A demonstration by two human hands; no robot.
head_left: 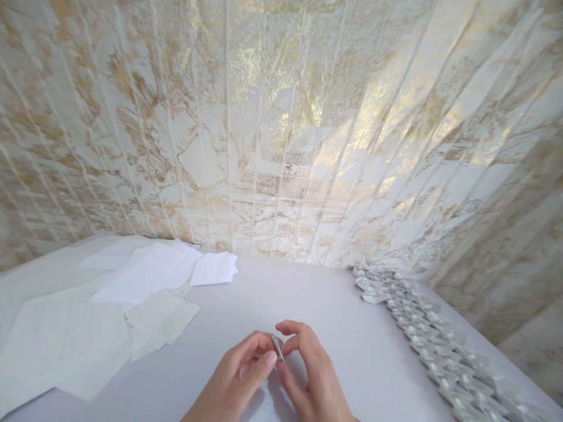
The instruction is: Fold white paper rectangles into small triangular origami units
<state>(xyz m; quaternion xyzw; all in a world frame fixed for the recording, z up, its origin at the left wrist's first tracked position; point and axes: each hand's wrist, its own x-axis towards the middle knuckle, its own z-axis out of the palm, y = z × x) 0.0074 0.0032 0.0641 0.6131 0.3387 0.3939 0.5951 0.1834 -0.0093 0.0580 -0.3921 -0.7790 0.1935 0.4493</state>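
Note:
A small folded piece of paper point(278, 347), narrow and seen almost edge-on, is held between my two hands above the near middle of the table. My left hand point(241, 372) pinches it from the left between thumb and forefinger. From the other side, the thumb and a bent finger of my right hand point(310, 366) close on its right face and lower end. One finger of the right hand stays raised above the paper. The other fingers of my left hand are curled and partly hidden.
White sheets point(145, 269) and greyish printed papers point(65, 334) overlap on the left of the white table point(308, 293). A small stack of white slips point(214, 268) lies beyond. Rows of folded paper pieces point(435, 346) line the right edge. A gold-patterned wall covering point(264, 129) rises behind.

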